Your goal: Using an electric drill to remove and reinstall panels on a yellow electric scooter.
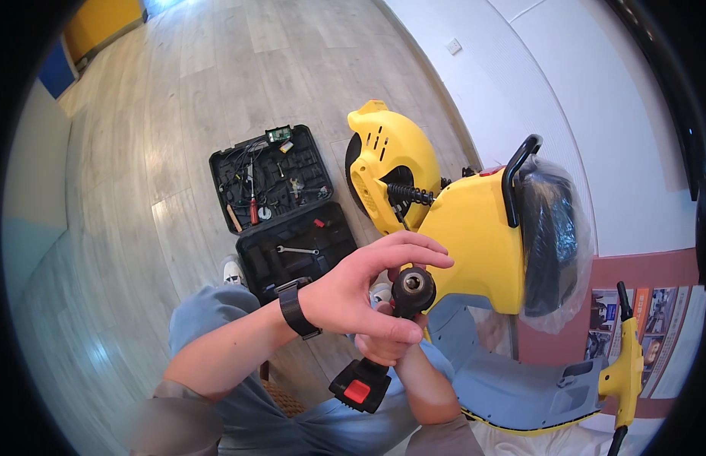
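Observation:
A black cordless drill (414,292) is held upright in front of me, its chuck turned up towards my head and its jaws with no bit showing. My right hand (382,348) is wrapped round its grip, partly hidden behind my left hand. The black battery pack with a red patch (358,391) sticks out below. My left hand (360,285), with a black watch (295,310) on the wrist, is open beside the chuck. Its fingers reach past the far side and the thumb lies on the near side; whether they touch the chuck is unclear.
An open black toolbox (328,163) lies on the wood floor, holding a red-handled screwdriver (253,211), a wrench (298,250) and cables. To the right stands a yellow scooter (474,235) with a plastic-wrapped black seat (550,235), beside a white wall.

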Demonstrator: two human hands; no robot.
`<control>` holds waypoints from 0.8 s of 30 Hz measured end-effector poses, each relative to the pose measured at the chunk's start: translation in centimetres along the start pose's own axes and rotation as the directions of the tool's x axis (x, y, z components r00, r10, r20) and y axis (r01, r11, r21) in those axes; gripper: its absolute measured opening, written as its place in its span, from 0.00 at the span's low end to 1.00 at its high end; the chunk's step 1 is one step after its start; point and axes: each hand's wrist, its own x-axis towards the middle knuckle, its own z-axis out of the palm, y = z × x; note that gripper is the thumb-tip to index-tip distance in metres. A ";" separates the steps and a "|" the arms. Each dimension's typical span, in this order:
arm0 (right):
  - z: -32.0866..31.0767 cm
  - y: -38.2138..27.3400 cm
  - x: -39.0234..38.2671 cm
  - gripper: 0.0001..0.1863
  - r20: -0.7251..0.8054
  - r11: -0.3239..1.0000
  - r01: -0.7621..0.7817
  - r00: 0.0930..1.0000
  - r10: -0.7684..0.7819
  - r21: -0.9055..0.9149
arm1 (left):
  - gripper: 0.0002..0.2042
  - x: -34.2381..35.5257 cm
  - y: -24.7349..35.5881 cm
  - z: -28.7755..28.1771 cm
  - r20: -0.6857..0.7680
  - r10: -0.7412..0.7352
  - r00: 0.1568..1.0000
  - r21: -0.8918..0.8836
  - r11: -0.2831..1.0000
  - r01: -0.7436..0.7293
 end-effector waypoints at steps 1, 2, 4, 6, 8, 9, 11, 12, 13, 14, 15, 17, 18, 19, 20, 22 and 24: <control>0.0 -0.1 0.1 0.22 -0.002 1.000 -0.003 1.000 0.003 0.000 | 0.31 -0.1 -0.1 -0.1 -0.003 0.002 1.000 0.000 1.000 -0.002; -0.1 -0.3 0.1 0.22 0.028 1.000 -0.010 1.000 0.011 -0.026 | 0.32 -0.3 -0.4 -0.2 0.006 -0.003 1.000 -0.038 0.999 0.003; -0.9 -0.3 -0.1 0.22 0.063 0.999 -0.020 0.998 0.023 -0.039 | 0.33 -1.0 -0.8 -0.3 0.007 -0.016 1.000 -0.067 0.998 0.017; -1.2 -0.2 -0.6 0.22 0.059 0.996 -0.024 0.998 0.029 -0.081 | 0.39 -1.5 -1.1 -0.1 -0.090 -0.039 0.995 -0.385 0.923 0.001; -0.6 -0.5 -0.1 0.20 0.060 0.996 -0.048 0.997 0.053 -0.079 | 0.33 -1.4 -0.9 -0.3 -0.059 0.012 0.998 -0.345 0.938 -0.031; 0.1 -0.7 0.5 0.19 0.062 0.995 -0.069 0.995 0.074 -0.079 | 0.29 -1.0 0.0 -0.1 -0.064 -0.041 0.997 -0.322 0.946 0.018; 0.7 -1.0 0.2 0.18 0.059 0.993 -0.087 0.994 0.092 -0.084 | 0.25 -0.7 0.6 0.0 -0.065 -0.090 0.994 -0.305 0.950 0.066; 0.4 -0.8 0.0 0.20 0.017 0.985 -0.053 0.998 0.057 -0.164 | 0.24 -0.9 0.7 -0.2 -0.054 -0.099 0.994 -0.292 0.953 0.079; 0.1 -0.7 -0.2 0.21 -0.022 0.969 -0.022 1.000 0.017 -0.245 | 0.24 -1.1 0.8 -0.4 -0.044 -0.108 0.993 -0.279 0.956 0.092; -0.3 -0.5 -0.3 0.21 -0.018 0.970 -0.023 1.000 0.020 -0.241 | 0.24 -1.3 0.1 -0.6 -0.047 -0.111 0.993 -0.275 0.957 0.094; -0.4 -0.3 -0.1 0.21 0.016 0.977 0.008 1.000 -0.004 -0.215 | 0.25 -1.4 -0.6 -0.6 -0.058 -0.065 0.996 -0.297 0.954 0.044; -0.4 -0.1 0.1 0.22 0.050 0.982 0.032 0.998 -0.023 -0.187 | 0.26 -1.9 -1.2 -0.5 -0.076 -0.016 0.997 -0.316 0.949 -0.009; -0.1 -0.2 -0.1 0.24 0.003 0.977 0.023 1.000 -0.023 -0.210 | 0.25 -1.6 -0.8 0.0 -0.117 -0.027 0.993 -0.277 0.961 -0.007; 0.1 -0.3 -0.2 0.27 -0.045 0.972 0.012 0.999 -0.023 -0.233 | 0.23 -1.5 -0.6 0.2 -0.159 -0.036 0.987 -0.237 0.972 -0.003; 0.2 -0.4 -0.2 0.27 -0.048 0.972 0.013 0.999 -0.025 -0.235 | 0.23 -1.4 -0.7 0.2 -0.159 -0.036 0.987 -0.241 0.970 -0.003; -0.1 -0.7 0.2 0.27 -0.014 0.966 -0.014 1.000 0.011 -0.257 | 0.22 -1.1 -0.7 -0.2 -0.150 -0.052 0.987 0.005 0.999 0.054; -0.5 -0.4 0.3 0.27 -0.006 0.965 -0.016 1.000 0.015 -0.261 | 0.23 -1.7 -1.4 0.2 -0.194 -0.039 0.980 -0.032 0.999 0.033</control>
